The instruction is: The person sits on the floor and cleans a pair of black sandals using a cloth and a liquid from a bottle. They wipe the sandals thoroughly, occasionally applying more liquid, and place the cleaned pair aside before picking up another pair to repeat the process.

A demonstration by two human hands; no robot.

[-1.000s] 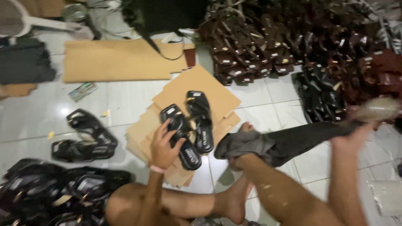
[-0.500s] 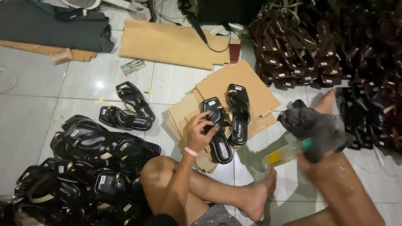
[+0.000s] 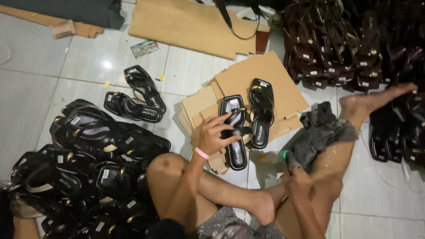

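My left hand (image 3: pixel 215 134), with a pink band at the wrist, grips the strap of a black flat sandal (image 3: pixel 235 132) that lies on a stack of cardboard sheets (image 3: pixel 270 75). Its mate (image 3: pixel 261 113) lies just to the right on the same cardboard. My right hand (image 3: pixel 295 175) is closed around a small bottle with a green cap (image 3: pixel 283 155), held low beside my shin. A grey rag (image 3: pixel 319 130) is draped over my right leg just above that hand. My bare legs are folded on the tiled floor.
A heap of black sandals (image 3: pixel 88 163) fills the floor at the left. Two loose sandals (image 3: pixel 137 97) lie behind it. Stacked dark sandals (image 3: pixel 349 44) line the back right. A large cardboard sheet (image 3: pixel 190 26) and a small packet (image 3: pixel 144 48) lie farther back.
My right hand has come down from the far right to beside my shin with the bottle. My left hand stays on the sandal. The view has swung left and down.
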